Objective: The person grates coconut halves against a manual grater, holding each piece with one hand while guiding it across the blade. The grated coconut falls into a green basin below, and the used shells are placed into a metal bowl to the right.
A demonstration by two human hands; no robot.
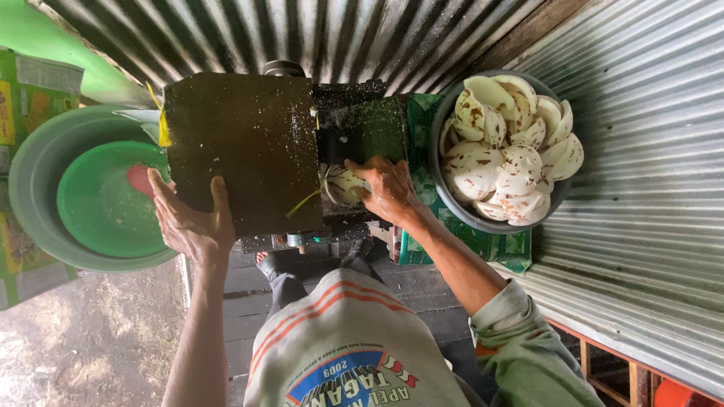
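Note:
My right hand [388, 188] presses a peeled white coconut piece [343, 185] into the dark opening of a grating machine [249, 147]. My left hand [188, 218] rests flat against the machine's dark metal cover at its lower left corner, fingers spread. To the right, a grey bowl [446, 192] is piled with several white coconut pieces [505, 151] flecked with brown skin. To the left stands a grey basin [38, 166], and a green basin [98, 203] with a red object [139, 179] sits inside it.
Corrugated metal sheets [641, 188] wall the back and right side. A green printed sack [483, 241] lies under the grey bowl. My knees and bare foot [264, 260] are below the machine on dark planks. Bare ground [90, 339] lies at lower left.

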